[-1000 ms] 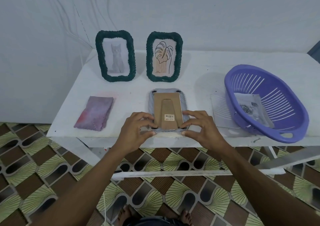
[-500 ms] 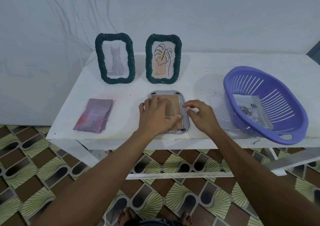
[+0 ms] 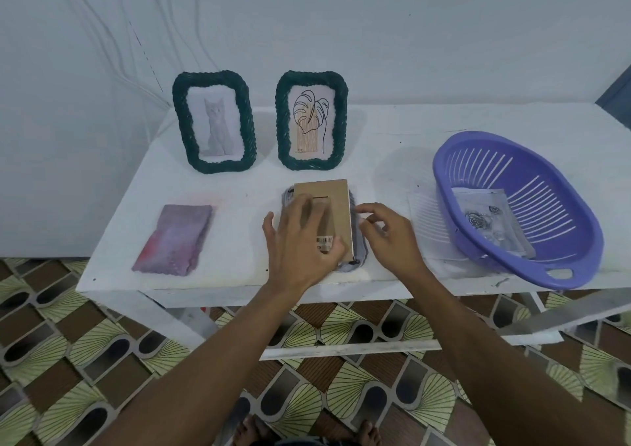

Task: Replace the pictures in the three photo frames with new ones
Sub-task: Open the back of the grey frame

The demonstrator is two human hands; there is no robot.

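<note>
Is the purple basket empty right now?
No, the purple basket holds a printed sheet with a rose drawing lying inside it.

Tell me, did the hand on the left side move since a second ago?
Yes. The left hand slid up from the table's front edge onto the cardboard backing, toward the standing frames.

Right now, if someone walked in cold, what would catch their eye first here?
Probably the two green frames standing at the back of the white table, one with a cat, one with a leaf drawing. Next, the purple basket on the right holding a rose print. In front, both hands work on a face-down frame, its brown backing showing.
</note>
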